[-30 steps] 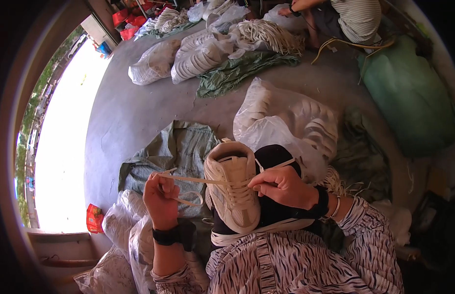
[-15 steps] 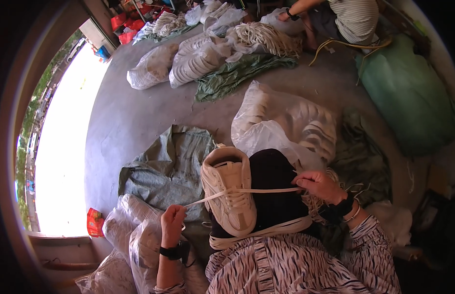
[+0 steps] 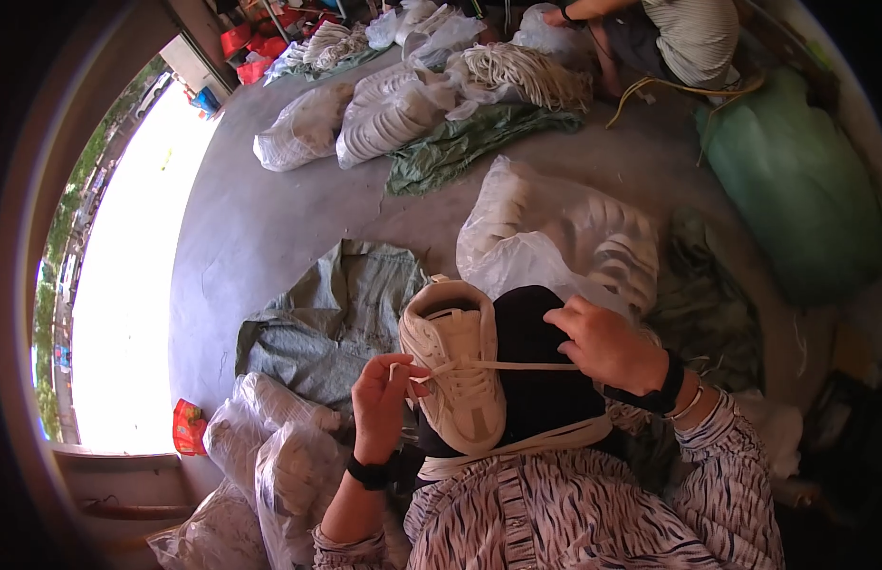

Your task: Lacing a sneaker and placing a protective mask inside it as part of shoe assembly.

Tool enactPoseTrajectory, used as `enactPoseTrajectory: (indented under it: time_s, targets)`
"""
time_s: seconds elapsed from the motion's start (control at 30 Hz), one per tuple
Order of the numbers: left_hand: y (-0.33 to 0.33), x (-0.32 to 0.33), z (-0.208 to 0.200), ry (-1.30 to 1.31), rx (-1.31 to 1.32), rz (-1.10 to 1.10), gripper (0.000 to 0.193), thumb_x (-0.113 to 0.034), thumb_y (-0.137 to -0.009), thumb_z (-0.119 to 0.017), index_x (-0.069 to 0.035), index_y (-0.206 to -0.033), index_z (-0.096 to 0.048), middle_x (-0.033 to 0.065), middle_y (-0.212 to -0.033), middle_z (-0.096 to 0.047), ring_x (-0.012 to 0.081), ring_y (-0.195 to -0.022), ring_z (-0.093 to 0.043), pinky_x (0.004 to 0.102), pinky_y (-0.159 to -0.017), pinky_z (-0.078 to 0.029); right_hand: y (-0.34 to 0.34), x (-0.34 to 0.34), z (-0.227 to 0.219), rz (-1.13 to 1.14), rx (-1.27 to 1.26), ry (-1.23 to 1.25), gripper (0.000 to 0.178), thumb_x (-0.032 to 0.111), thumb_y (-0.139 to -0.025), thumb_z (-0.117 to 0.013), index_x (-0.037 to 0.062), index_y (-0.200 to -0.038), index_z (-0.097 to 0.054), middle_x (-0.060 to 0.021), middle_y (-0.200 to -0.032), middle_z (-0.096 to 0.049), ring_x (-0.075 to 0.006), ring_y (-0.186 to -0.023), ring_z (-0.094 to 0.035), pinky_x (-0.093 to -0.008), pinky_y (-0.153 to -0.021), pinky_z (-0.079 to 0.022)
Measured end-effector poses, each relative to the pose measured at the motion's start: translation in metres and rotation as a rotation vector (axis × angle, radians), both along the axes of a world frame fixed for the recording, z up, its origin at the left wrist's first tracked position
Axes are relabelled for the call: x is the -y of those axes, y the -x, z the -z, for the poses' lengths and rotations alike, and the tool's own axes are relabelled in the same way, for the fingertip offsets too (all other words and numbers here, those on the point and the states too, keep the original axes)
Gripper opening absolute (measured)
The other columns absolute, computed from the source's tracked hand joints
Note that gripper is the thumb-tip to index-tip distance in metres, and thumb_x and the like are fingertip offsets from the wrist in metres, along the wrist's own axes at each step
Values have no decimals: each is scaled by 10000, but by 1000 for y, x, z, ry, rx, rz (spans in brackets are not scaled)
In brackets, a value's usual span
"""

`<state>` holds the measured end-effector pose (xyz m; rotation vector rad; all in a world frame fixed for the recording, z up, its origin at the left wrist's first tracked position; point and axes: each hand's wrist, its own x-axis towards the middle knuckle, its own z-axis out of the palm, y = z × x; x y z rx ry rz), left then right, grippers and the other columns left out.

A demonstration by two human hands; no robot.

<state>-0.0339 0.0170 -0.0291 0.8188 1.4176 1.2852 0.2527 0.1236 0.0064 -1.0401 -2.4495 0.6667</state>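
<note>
A cream sneaker (image 3: 455,380) rests on my dark-clad lap, its opening away from me and its toe toward my body. Close to the shoe's left side, my left hand (image 3: 379,397) pinches one end of the shoelace, which bends in a small loop at the fingers. My right hand (image 3: 607,344) is closed on the other end of the shoelace (image 3: 527,366), which runs taut from the tongue across to it. The laces cross over the upper part of the tongue. More flat cream laces (image 3: 527,446) lie across my lap below the toe.
A clear bag of pale shoes (image 3: 565,233) lies ahead, with a grey-green woven sheet (image 3: 332,304) to its left. Plastic bags (image 3: 298,475) sit at my left. Farther off are more bags (image 3: 393,114), a big green sack (image 3: 793,180) and another person (image 3: 688,43) bending at work.
My left hand has come up and right, close to the shoe, its lace end now looped. My right hand has moved slightly up and left. The view has shifted a little.
</note>
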Motion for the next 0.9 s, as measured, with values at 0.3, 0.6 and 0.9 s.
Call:
enactPoseTrajectory:
  time_s: [0.3, 0.6, 0.9]
  targets:
    - [-10, -3, -7, -11, -433, 257, 144, -116, -857, -617, 23, -859, -657, 14, -707, -592, 71, -584, -475, 236, -534, -392, -41, -12, -15, 23, 514, 280, 212, 199, -723, -642, 36, -857, -666, -160, -708, -611, -351, -705, -615, -407, -636, -480]
    - [-22, 1, 1, -5, -539, 68, 184, -150, -896, -584, -3, -791, -550, 43, -609, -535, 90, -542, -476, 257, -507, -401, -6, -6, -1, 405, -650, 1171, 513, 453, -981, -338, 20, -919, -606, -41, -608, -548, -52, -439, -413, -194, -402, -310]
    - [-9, -2, 5, -82, -246, -13, 71, -84, -916, -555, -16, -901, -545, 1, -728, -577, 45, -652, -530, 185, -555, -426, 25, -8, 7, 199, -552, 1204, 153, 135, -906, -586, 26, -1010, -612, 7, -774, -586, -24, -569, -491, -150, -475, -400]
